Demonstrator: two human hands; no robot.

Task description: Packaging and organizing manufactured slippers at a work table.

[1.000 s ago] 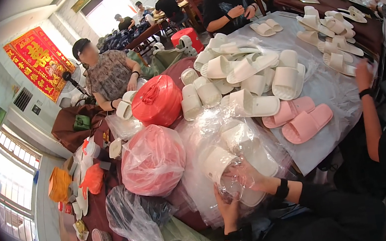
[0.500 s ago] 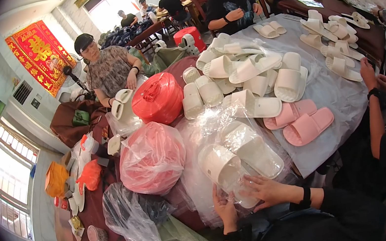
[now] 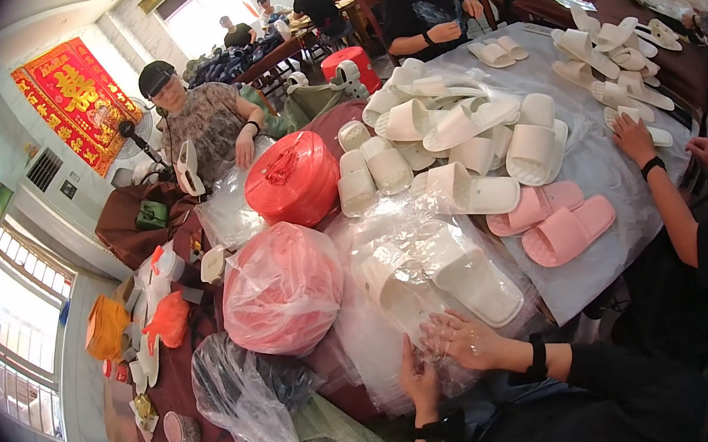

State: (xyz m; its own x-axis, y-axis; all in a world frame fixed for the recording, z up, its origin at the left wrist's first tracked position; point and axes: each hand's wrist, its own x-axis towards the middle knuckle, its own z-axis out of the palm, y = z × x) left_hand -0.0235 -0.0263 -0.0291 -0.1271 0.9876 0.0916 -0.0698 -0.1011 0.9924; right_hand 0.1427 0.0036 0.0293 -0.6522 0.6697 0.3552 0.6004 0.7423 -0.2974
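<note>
A pair of white slippers (image 3: 470, 275) lies inside a clear plastic bag (image 3: 515, 320), toes toward the far side. My left hand (image 3: 419, 383) is at the bag's near edge, its fingers upright and closed on the film. Beside it, my right hand (image 3: 468, 341) lies over the near end of the bag with fingers stretched toward the left hand. Shiny film shows around those fingers. More flat clear bags are stacked beneath the slippers.
White slippers (image 3: 472, 121) are heaped beyond, with pink slippers (image 3: 570, 230) at right. A red twine roll (image 3: 291, 180) and a bagged pink roll (image 3: 282, 291) stand left. One co-worker's hand (image 3: 635, 140) touches slippers at right; another person (image 3: 206, 119) works across the table.
My right hand has shifted left and up, close to my left hand. The bag now covers the slippers further toward me. At right, the co-worker's hand has reached onto the slippers.
</note>
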